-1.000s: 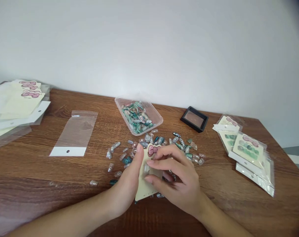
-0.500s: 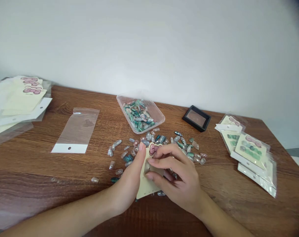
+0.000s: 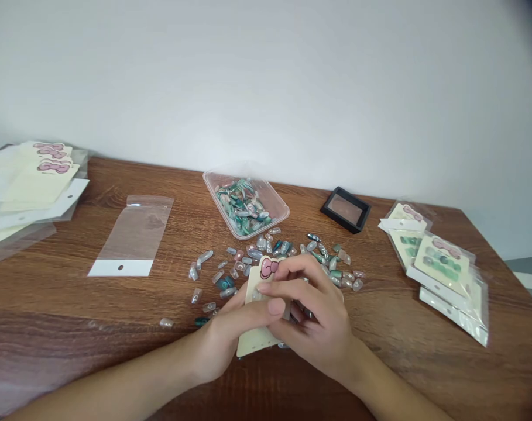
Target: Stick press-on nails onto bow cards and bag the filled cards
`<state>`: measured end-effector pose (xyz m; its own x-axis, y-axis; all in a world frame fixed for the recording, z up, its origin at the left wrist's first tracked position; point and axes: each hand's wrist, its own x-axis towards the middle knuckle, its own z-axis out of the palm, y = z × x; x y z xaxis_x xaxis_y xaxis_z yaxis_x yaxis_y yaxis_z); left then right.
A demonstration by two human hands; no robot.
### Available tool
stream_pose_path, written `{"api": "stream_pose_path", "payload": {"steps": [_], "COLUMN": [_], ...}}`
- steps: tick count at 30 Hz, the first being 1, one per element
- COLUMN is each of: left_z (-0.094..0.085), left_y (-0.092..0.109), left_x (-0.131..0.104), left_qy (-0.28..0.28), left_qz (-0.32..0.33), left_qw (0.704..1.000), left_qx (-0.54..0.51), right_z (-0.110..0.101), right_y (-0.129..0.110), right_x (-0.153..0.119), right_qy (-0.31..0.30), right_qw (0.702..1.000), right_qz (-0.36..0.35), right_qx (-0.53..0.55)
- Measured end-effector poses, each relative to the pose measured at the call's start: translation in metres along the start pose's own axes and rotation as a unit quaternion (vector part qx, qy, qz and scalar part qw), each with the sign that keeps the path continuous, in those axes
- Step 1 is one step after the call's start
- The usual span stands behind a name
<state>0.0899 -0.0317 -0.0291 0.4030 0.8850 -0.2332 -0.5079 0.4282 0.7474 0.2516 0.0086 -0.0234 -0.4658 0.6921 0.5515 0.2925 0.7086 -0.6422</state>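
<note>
Low in the middle of the head view is a cream display card [image 3: 256,342] with a pink bow at its top, held tilted. My left hand [image 3: 224,336] grips it, fingers behind and thumb lying across its front. From the other side, my right hand [image 3: 321,310] is closed on the card, its index fingertip resting below the bow. A pale press-on nail [image 3: 256,294] shows beside that fingertip; the area under my fingers is hidden. Loose press-on nails [image 3: 226,283] in clear, teal and pink lie scattered around and behind both hands.
Behind the hands stands a clear plastic box [image 3: 278,203] of nails, with a small black frame [image 3: 363,217] to its right. A clear bag [image 3: 136,234] lies at left, near stacked cream cards [image 3: 37,190]. Bagged nail cards [image 3: 443,275] are piled at right.
My left thumb has come down from the card's edge across its front. My right fingers remain at the card, with the right thumb now hidden. The view has shifted slightly.
</note>
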Motion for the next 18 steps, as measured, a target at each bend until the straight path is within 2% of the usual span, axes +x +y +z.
{"api": "stream_pose_path", "payload": {"steps": [4, 8, 11, 13, 15, 18], "left_z": [0.005, 0.007, 0.006, 0.006, 0.008, 0.012], "left_y": [0.001, 0.007, 0.019, 0.03, 0.041, 0.052], "left_x": [0.002, 0.004, 0.007, 0.009, 0.01, 0.009], "left_qy": [-0.014, 0.016, 0.056, 0.09, 0.118, 0.156], "left_qz": [-0.009, -0.041, -0.035, -0.003, 0.029, 0.045], "left_qw": [0.999, 0.998, 0.996, 0.994, 0.99, 0.984], "left_qx": [-0.029, -0.044, -0.064, -0.069, -0.071, -0.07], "right_z": [0.001, -0.007, -0.02, -0.029, -0.034, -0.033], "right_y": [-0.001, 0.004, 0.015, 0.025, 0.036, 0.049], "right_x": [-0.002, -0.004, -0.002, 0.001, 0.005, 0.008], "right_qy": [0.003, 0.016, 0.079, 0.119, 0.11, 0.032], "right_qw": [1.0, 1.0, 0.996, 0.989, 0.981, 0.974], "right_qz": [-0.011, -0.02, -0.001, 0.055, 0.111, 0.144], "right_qx": [-0.022, -0.014, -0.047, -0.074, -0.112, -0.171]}}
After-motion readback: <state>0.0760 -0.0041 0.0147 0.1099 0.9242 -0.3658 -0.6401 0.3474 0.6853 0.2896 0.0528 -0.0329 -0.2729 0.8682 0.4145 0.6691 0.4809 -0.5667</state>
